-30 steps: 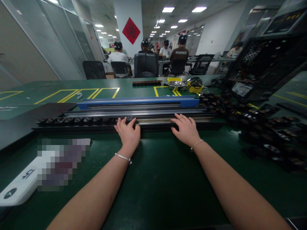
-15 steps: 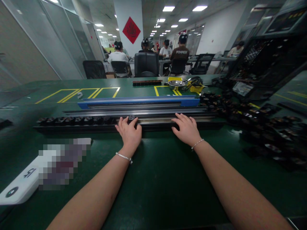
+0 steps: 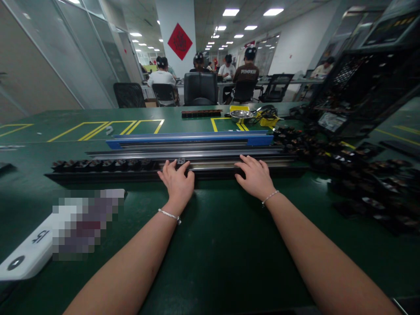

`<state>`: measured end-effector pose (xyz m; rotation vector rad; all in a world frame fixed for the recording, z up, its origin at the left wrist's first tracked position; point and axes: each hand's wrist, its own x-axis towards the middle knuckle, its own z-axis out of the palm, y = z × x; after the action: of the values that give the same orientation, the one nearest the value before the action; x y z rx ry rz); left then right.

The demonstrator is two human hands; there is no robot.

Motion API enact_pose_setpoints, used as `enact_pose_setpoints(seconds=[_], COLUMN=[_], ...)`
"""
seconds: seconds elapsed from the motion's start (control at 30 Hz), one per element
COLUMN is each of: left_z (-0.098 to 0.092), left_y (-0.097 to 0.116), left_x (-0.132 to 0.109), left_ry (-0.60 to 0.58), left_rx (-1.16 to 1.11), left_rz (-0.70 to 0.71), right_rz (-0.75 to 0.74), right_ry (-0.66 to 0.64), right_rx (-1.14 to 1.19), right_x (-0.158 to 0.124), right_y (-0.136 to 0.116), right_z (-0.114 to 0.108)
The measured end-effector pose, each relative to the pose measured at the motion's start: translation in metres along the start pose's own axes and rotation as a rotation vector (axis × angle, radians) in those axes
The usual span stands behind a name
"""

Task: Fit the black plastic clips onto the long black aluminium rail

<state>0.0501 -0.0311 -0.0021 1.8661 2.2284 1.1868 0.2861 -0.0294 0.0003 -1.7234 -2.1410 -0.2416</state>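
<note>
A long black rail (image 3: 213,173) lies crosswise in front of me, with a shiny metal channel along its top. Several small black parts (image 3: 105,165) sit in a row in its left half. My left hand (image 3: 179,183) rests on the rail at the right end of that row, fingers spread, next to a small dark grey piece (image 3: 180,161). Farther right, my right hand (image 3: 254,175) lies on the same rail with its fingers stretched and apart. Neither hand is wrapped around anything. Behind the rail are a silver metal strip (image 3: 183,154) and a blue-edged rail (image 3: 190,137).
A heap of black parts (image 3: 370,175) covers the table's right side, below a large black open-fronted case (image 3: 367,87). A white device (image 3: 36,245) lies at the left front. A metal bowl (image 3: 241,114) and black cables (image 3: 267,113) stand farther back. People sit beyond the table.
</note>
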Motion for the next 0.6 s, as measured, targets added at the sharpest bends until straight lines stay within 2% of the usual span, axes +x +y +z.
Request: enact_pose_setpoints(seconds=[0.6], left_z=[-0.0002], left_y=[0.0029], left_x=[-0.0032], left_ry=[-0.037], left_rx=[0.025], left_rz=[0.024], right_rz=[-0.001], right_ry=[0.003], right_rx=[-0.005], right_x=[-0.0004], right_y=[-0.0008], right_z=[-0.0006])
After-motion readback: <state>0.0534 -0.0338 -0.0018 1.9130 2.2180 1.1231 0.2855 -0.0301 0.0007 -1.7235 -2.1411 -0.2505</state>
